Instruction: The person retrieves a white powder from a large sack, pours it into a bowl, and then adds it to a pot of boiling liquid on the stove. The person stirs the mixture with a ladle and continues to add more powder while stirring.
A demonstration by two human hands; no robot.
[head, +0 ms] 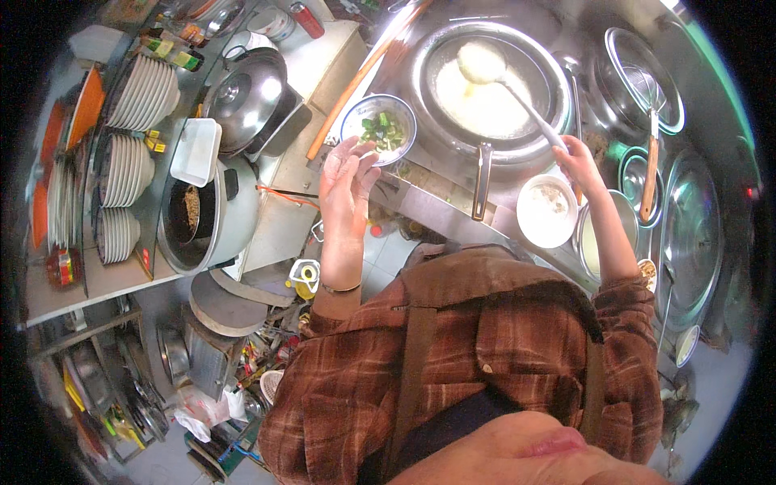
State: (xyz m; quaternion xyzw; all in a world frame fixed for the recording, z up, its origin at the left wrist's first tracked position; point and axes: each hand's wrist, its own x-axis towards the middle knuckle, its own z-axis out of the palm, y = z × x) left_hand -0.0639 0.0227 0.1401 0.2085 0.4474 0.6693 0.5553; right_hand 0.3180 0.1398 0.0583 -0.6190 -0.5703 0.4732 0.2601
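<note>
My right hand [579, 162] grips the pale handle of a ladle [482, 62]. Its bowl rests over the white, cloudy contents of a large metal wok [548, 79]. My left hand [348, 182] is raised with its fingers apart and nothing in it. Just beyond those fingers stands a blue-rimmed bowl [405, 112] with chopped greens [383, 130] inside; whether the fingertips touch its rim I cannot tell. Below my right hand sits a white bowl [533, 227] with a little pale stuff in it, and a pan handle [482, 182] juts out at the wok's near side.
At right are a whisk [652, 145], metal basins [691, 242] and a pot [632, 221] of pale liquid, partly behind my forearm. An orange-brown pole [357, 85] slants at the counter's left. Farther left are stacked bowls [142, 91], a lidded wok [242, 97] and a large pot [239, 212].
</note>
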